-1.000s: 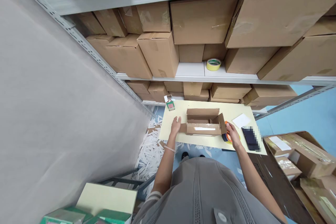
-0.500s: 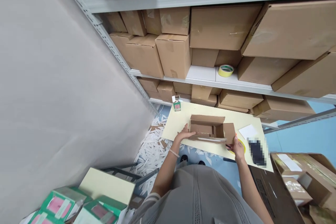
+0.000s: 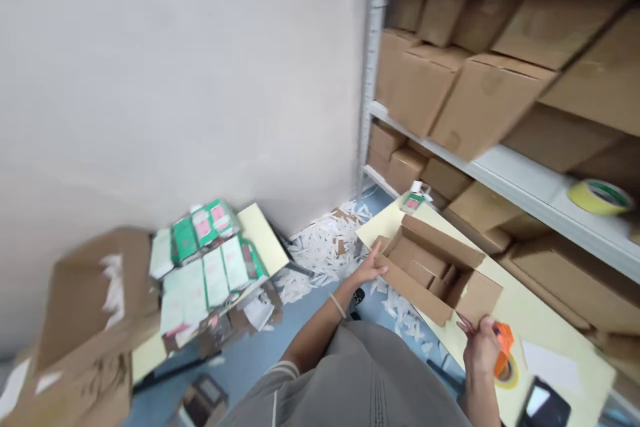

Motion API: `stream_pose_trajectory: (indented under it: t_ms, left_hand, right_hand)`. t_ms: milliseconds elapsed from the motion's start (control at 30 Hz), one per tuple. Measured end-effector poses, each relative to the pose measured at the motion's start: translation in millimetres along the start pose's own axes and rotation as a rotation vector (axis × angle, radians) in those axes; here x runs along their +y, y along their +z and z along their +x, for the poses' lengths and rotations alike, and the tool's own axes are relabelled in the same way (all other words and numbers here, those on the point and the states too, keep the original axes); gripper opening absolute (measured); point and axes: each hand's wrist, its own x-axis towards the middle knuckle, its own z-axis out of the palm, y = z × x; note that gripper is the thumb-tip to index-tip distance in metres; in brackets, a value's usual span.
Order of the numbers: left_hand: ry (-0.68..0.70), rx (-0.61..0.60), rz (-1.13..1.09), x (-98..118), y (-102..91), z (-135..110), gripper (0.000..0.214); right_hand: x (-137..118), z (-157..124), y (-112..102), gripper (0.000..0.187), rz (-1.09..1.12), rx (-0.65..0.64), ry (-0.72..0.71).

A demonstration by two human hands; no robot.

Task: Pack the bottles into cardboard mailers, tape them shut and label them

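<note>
Cardboard box (image 3: 423, 273), open-topped, sits on the pale surface (image 3: 543, 320) against its near edge, towards the left end; its right-hand flap stands folded outward. Left hand (image 3: 369, 268): fingers spread, at the box's near-left corner, appears to touch the wall. Right hand (image 3: 483, 347): near the box's near-right corner, just beside an orange tape dispenser (image 3: 504, 345); cannot tell whether it grips dispenser, flap or neither. Hands well apart. Step in hand, judged: steadying or positioning the box. Next move would probably call for a firm hold on the near wall and fingers kept free of the flap. Green carton (image 3: 413, 201) at the surface's far-left corner. Unclear: dispenser partly behind the right hand; phone (image 3: 545, 403) and the surface's near-right corner cut off below; cardboard folds inside the box hard to read; shelf tape roll (image 3: 597, 197) blurred.
</note>
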Motion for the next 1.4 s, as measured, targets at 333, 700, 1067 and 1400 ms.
stream_pose_trajectory:
  t_ms: [333, 700, 1067, 1400]
  left_hand:
    - [0.176, 0.674, 0.165, 19.8, -85.4, -184.6, 0.080]
    - [0.144, 1.366, 0.312, 42.3, -191.5, -400.2, 0.075]
    - [0.104, 1.272, 0.375, 60.4, -344.2, -461.2, 0.075]
    - [-0.157, 1.224, 0.441, 73.2, -436.5, -513.5, 0.061]
  right_hand:
    - [-4.1, -39.6, 164.3, 0.064, -0.083, -0.607, 0.058]
    - [37.6, -300.1, 342.1, 0.071, -0.126, -1.230, 0.116]
    - [96.8, -401.4, 419.3, 0.058, -0.175, -1.056, 0.023]
    - [115.5, -411.7, 414.6, 0.046, -0.212, -0.754, -0.040]
